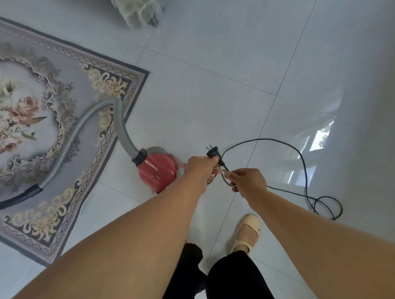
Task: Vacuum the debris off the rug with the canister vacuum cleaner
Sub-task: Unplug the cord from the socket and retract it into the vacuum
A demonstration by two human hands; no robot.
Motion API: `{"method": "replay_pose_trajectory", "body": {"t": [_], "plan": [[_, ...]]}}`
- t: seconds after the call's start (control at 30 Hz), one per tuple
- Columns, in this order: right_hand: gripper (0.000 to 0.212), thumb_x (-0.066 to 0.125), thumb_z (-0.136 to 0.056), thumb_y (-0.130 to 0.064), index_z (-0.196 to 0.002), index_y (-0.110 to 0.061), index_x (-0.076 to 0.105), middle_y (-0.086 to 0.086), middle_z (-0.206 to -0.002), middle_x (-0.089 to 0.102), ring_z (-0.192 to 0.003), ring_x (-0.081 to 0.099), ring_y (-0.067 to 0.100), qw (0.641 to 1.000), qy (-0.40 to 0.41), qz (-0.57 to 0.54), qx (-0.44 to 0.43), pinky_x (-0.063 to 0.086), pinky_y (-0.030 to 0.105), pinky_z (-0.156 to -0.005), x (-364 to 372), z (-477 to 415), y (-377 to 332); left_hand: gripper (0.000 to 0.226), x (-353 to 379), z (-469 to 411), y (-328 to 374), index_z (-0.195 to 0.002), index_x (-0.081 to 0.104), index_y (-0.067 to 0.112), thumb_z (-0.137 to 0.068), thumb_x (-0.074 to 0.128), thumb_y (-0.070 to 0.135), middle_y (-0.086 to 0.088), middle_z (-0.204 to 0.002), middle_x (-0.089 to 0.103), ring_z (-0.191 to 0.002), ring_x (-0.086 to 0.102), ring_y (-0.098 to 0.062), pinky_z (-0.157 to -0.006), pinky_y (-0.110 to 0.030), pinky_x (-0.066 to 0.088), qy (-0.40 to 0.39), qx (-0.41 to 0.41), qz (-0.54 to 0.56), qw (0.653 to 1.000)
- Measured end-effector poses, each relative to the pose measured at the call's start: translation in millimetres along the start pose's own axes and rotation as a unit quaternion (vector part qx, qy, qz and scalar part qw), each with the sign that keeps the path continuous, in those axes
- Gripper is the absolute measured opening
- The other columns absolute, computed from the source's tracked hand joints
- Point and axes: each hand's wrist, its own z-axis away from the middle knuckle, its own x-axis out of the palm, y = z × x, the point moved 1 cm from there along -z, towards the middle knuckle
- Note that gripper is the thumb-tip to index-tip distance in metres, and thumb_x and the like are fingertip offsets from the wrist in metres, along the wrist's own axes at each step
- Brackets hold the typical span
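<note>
The left hand (202, 166) is gripping the plug (212, 151) while the right hand (248, 181) is pinching the limp, light cord (262, 139). The vacuum (157, 172) is sitting just beside the rug (18, 113), likely rolling easily when pulled by its hose (73, 135).

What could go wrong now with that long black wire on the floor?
1. The power cord lies in loose loops near the cream shoe, so a foot might catch in it.
2. The left hand grips the plug close to its bare prongs; it could brush them when plugging in.
3. The right hand pinches the power cord; a hard pull might drag the red canister vacuum.
</note>
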Motion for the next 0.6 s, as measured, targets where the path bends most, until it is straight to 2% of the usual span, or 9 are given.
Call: {"method": "replay_pose_trajectory", "body": {"t": [0.1, 0.13, 0.2, 0.23, 0.33, 0.4, 0.47, 0.53, 0.6], "plan": [[0.019, 0.068, -0.089, -0.025, -0.079, -0.01, 0.074, -0.001, -0.062, 0.064, -0.051, 0.059, 0.008, 1.0, 0.01, 0.025, 0.005, 0.047, 0.017, -0.053, 34.3, -44.4, 24.2, 0.029, -5.9, -48.3, -24.8, -0.072, 0.041, 0.021, -0.096, 0.055, 0.011, -0.007, -0.095, 0.066, -0.087, 0.063, -0.019, -0.072, -0.026, 0.046, -0.003, -0.02, 0.056, 0.998], [0.018, 0.067, -0.089, -0.023, -0.079, -0.011, 0.074, -0.001, -0.062, 0.065, -0.05, 0.059, 0.007, 0.999, 0.011, 0.033, 0.011, 0.047, 0.017, -0.052, 45.0, -54.6, 29.7, 0.029, -9.2, -59.1, -31.2, -0.072, 0.041, 0.023, -0.096, 0.054, 0.012, -0.006, -0.098, 0.066, -0.089, 0.063, -0.019, -0.07, -0.024, 0.048, -0.005, -0.025, 0.058, 0.998], [0.016, 0.065, -0.089, -0.022, -0.08, -0.012, 0.074, -0.001, -0.06, 0.065, -0.048, 0.061, 0.007, 0.998, 0.015, 0.051, 0.016, 0.049, 0.02, -0.054, 65.8, -76.1, 40.6, 0.017, -14.2, -86.1, -44.0, -0.08, 0.053, 0.021, -0.096, 0.054, 0.016, -0.003, -0.102, 0.068, -0.082, 0.065, -0.015, -0.052, -0.017, 0.048, -0.017, -0.022, 0.039, 0.999], [0.015, 0.065, -0.089, -0.021, -0.08, -0.013, 0.073, -0.001, -0.06, 0.066, -0.049, 0.063, 0.007, 0.998, 0.014, 0.057, 0.016, 0.053, 0.024, -0.056, 73.2, -84.1, 42.9, 0.014, -17.7, -97.8, -49.1, -0.083, 0.058, 0.019, -0.096, 0.054, 0.017, -0.003, -0.102, 0.069, -0.08, 0.065, -0.014, -0.05, -0.016, 0.048, -0.016, -0.014, 0.023, 1.0], [0.016, 0.064, -0.088, -0.018, -0.075, -0.014, 0.072, 0.005, -0.066, 0.07, -0.066, 0.072, 0.02, 0.997, 0.014, 0.074, 0.015, 0.06, 0.037, -0.074, 96.9, -109.4, 45.2, 0.013, -36.1, -132.0, -67.1, -0.089, 0.067, 0.014, -0.094, 0.055, 0.013, -0.009, -0.097, 0.07, -0.082, 0.068, -0.023, -0.075, -0.032, 0.054, 0.016, 0.04, -0.068, 0.997], [0.013, 0.065, -0.087, -0.02, -0.081, -0.013, 0.073, 0.008, -0.076, 0.073, -0.076, 0.073, 0.026, 0.996, 0.031, 0.081, 0.013, 0.06, 0.039, -0.078, 114.7, -126.2, 42.5, 0.017, -55.5, -151.7, -79.4, -0.106, 0.068, 0.011, -0.094, 0.056, 0.013, -0.007, -0.09, 0.071, -0.078, 0.069, -0.019, -0.077, -0.031, 0.052, 0.043, 0.081, -0.142, 0.986], [0.016, 0.062, -0.087, -0.021, -0.086, -0.011, 0.074, 0.007, -0.083, 0.074, -0.079, 0.071, 0.025, 0.993, 0.057, 0.1, -0.007, 0.058, 0.034, -0.074, 124.6, -136.2, 33.0, 0.018, -73.0, -162.5, -91.9, -0.109, 0.066, 0.015, -0.094, 0.056, 0.016, 0.0, -0.087, 0.069, -0.077, 0.063, -0.009, -0.078, -0.025, 0.046, 0.068, 0.111, -0.208, 0.97], [0.019, 0.057, -0.09, -0.018, -0.092, -0.01, 0.074, 0.007, -0.089, 0.074, -0.082, 0.069, 0.026, 0.992, 0.079, 0.093, -0.038, 0.057, 0.034, -0.077, 133.7, -142.9, 22.3, 0.021, -86.4, -170.9, -103.6, -0.112, 0.065, 0.015, -0.093, 0.057, 0.019, -0.001, -0.103, 0.069, -0.093, 0.063, -0.014, -0.083, -0.025, 0.044, 0.078, 0.136, -0.261, 0.953], [0.027, 0.051, -0.093, -0.014, -0.112, -0.012, 0.07, 0.007, -0.106, 0.072, -0.097, 0.066, 0.026, 0.991, 0.084, 0.08, -0.065, 0.054, 0.033, -0.085, 148.0, -150.2, 11.0, 0.023, -97.3, -181.2, -112.0, -0.113, 0.065, 0.011, -0.092, 0.056, 0.016, -0.003, -0.108, 0.069, -0.101, 0.063, -0.02, -0.087, -0.029, 0.047, 0.077, 0.152, -0.289, 0.942]]}}
